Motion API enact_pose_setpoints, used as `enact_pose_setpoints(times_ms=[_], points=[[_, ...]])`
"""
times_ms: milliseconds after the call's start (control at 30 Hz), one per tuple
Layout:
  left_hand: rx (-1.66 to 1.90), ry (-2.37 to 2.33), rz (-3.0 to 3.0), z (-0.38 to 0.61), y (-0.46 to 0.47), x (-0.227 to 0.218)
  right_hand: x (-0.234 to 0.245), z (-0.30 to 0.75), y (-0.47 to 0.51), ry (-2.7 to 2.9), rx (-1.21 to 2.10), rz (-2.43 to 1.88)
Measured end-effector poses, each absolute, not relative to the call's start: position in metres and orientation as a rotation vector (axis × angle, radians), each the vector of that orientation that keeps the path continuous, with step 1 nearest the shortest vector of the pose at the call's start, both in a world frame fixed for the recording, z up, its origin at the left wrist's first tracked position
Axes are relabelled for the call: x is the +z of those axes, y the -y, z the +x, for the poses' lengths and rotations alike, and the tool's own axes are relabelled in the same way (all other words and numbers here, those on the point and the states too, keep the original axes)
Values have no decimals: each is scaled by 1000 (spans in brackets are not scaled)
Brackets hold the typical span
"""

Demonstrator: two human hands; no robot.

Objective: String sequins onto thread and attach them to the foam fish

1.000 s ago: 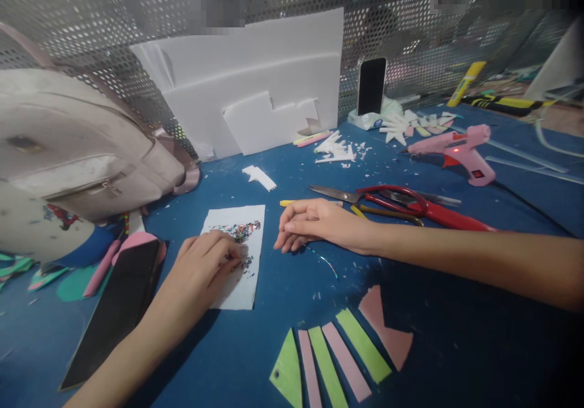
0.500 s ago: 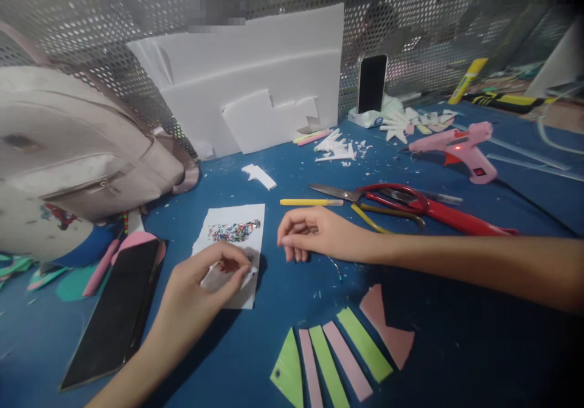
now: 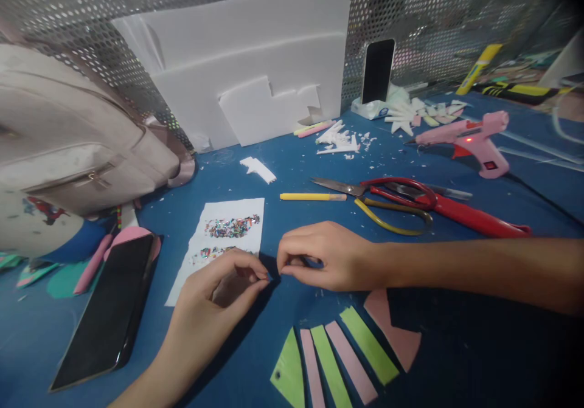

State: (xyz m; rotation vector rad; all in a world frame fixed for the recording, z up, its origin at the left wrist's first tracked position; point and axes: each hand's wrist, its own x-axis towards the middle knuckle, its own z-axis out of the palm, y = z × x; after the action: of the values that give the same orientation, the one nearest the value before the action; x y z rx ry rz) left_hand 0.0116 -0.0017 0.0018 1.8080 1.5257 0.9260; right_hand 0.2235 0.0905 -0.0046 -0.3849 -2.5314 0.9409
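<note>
My left hand (image 3: 223, 298) is closed in a pinch at the lower right edge of a white paper sheet (image 3: 182, 280). Whatever sits between its fingertips is too small to make out. Two heaps of tiny, shiny, many-coloured beads (image 3: 232, 225) lie on that sheet, the nearer one partly behind my left hand. Facing it, my right hand (image 3: 326, 256) pinches thumb against forefinger, the two sets of fingertips almost meeting. The thin thread that trailed from my right hand is now hidden by the hand. Cut green and pink strips (image 3: 351, 362) form a fish shape in front of me.
A yellow pen (image 3: 310, 197), scissors (image 3: 396, 195) and a pink glue gun (image 3: 474, 137) lie beyond my right hand. At left are a phone (image 3: 109, 317) and a backpack (image 3: 91, 134). White boards (image 3: 255, 49) lean at the back; another phone (image 3: 378, 70) stands upright.
My left hand has moved right, off the middle of the sheet, uncovering more beads. My right hand has come lower, closing its fingers, and the dangling thread is out of sight.
</note>
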Motion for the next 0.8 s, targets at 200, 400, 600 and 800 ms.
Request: enact_pose_setpoints(times_ms=[200,400,600,800], points=[[907,-1522,1813,9,3,0,-4,223,-88,2551,917,-412],[892,-1512,1761,10,3,-2,-4,222,-88,2584,903,-436],[899,-1502,1756,11,3,-2,-4,221,-88,2589,886,-442],[888,-1496,1760,11,3,-2,-5,222,-88,2601,883,-443]])
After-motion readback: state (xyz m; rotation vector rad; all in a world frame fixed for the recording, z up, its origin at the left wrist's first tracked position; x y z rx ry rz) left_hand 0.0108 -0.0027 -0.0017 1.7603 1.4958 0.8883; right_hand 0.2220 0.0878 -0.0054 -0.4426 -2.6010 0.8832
